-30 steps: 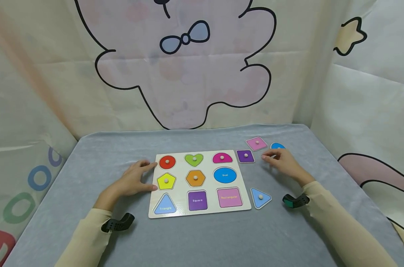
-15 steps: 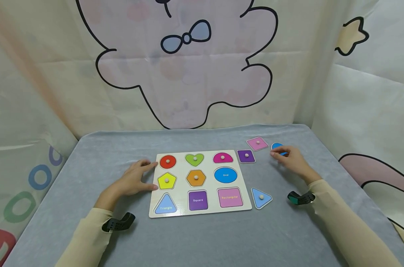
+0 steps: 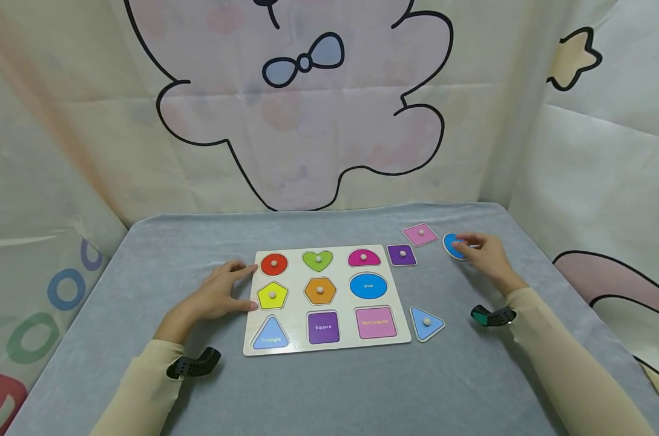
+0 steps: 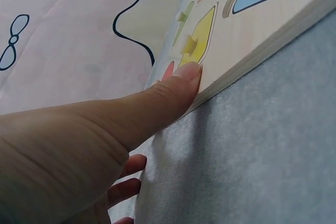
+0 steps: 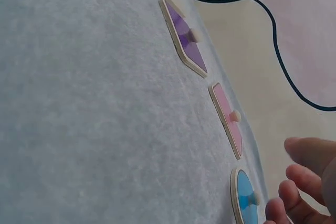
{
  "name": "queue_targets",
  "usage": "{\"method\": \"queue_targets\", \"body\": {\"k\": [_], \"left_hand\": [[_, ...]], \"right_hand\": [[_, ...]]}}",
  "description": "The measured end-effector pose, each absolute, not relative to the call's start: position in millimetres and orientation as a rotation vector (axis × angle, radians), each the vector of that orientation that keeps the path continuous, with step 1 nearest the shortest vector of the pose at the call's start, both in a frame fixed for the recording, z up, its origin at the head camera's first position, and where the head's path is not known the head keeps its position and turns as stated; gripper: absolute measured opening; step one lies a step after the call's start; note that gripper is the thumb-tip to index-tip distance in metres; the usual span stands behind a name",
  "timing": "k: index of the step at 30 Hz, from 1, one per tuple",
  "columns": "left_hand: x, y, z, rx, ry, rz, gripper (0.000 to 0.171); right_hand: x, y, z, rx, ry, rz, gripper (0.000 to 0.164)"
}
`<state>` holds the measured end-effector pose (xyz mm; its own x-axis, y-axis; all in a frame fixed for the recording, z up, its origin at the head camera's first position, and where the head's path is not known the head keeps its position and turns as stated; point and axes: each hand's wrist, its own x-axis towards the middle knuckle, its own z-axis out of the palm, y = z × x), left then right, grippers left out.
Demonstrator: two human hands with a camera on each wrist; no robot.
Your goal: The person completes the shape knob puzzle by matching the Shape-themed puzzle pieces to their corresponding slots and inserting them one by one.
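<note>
A white wooden shape puzzle board (image 3: 296, 351) lies on the table. My left hand (image 3: 212, 293) is spread at its left edge. In the left wrist view the thumb (image 4: 173, 87) rests on the board's edge beside the yellow pentagon piece (image 4: 202, 38). My right hand (image 3: 487, 257) is over the blue oval piece (image 3: 451, 243), right of the board. The right wrist view shows this piece's wooden knob (image 5: 254, 198) close to the fingertips, with thumb and fingers apart. The pink rectangle piece (image 3: 419, 235) and purple square piece (image 3: 400, 255) lie to its left.
A light-blue triangle piece (image 3: 426, 324) lies right of the board. Bare recesses marked Oval (image 3: 368, 281), Triangle (image 3: 270, 332), Square (image 3: 322, 321) and Rectangular (image 3: 375, 330) show in it. Grey cloth (image 3: 334, 393) covers the table; a printed curtain (image 3: 307, 133) hangs behind.
My right hand has moved right from beside the purple square piece to the blue oval piece, uncovering more of that piece. My left hand has stayed at the board's edge.
</note>
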<state>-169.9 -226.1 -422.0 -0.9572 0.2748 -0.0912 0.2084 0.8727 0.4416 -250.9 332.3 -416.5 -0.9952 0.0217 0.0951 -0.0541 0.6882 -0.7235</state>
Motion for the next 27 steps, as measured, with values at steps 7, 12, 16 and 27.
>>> {"method": "queue_targets", "body": {"k": [7,12,16,27], "left_hand": [[-170,-227,-421,0.377,2.894,0.664,0.088],[-170,-227,-420,0.37,2.89,0.67,0.088],[-170,-226,-420,0.36,2.883,0.668,0.088],[-170,-227,-421,0.362,2.891,0.67,0.088]], "right_hand": [[-258,335,-419,-0.154,-2.836,1.207,0.051],[-264,333,-423,-0.291,-2.845,1.228,0.047],[-269,331,-426,-0.396,-2.832,1.236,0.044],[-275,328,-427,-0.556,-2.864,1.21,0.041]]}}
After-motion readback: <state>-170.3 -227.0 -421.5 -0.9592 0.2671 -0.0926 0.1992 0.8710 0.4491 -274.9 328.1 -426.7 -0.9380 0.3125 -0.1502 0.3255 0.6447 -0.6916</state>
